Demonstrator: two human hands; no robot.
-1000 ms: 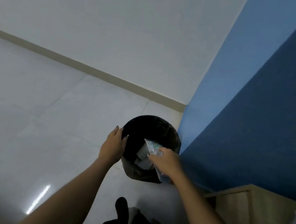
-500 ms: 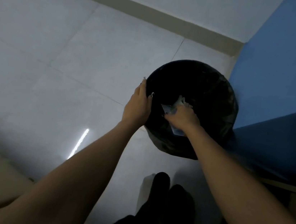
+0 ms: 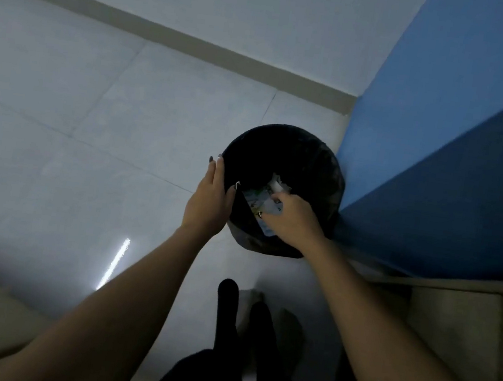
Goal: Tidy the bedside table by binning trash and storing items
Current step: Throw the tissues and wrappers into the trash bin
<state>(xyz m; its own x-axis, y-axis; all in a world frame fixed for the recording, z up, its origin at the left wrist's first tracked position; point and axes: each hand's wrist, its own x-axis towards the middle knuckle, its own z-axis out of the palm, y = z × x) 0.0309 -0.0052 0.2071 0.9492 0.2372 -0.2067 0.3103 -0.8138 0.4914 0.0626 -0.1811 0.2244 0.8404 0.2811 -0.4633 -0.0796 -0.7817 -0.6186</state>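
A round black bin lined with a dark bag stands on the pale tiled floor in the corner by the blue wall. My left hand grips its near left rim. My right hand is over the bin's mouth, closed on a bundle of crumpled wrappers and paper, white with green print. The bundle hangs inside the rim. The bottom of the bin is too dark to see.
A blue wall runs along the right, touching the bin. The light wooden bedside table is at the lower right. My dark-clad legs and feet stand just below the bin. Pale bedding edge sits at lower left.
The view has tilted slightly, so the bin sits lower in frame. My right hand still holds the wrappers inside the bin's mouth; my left hand stays on the rim.
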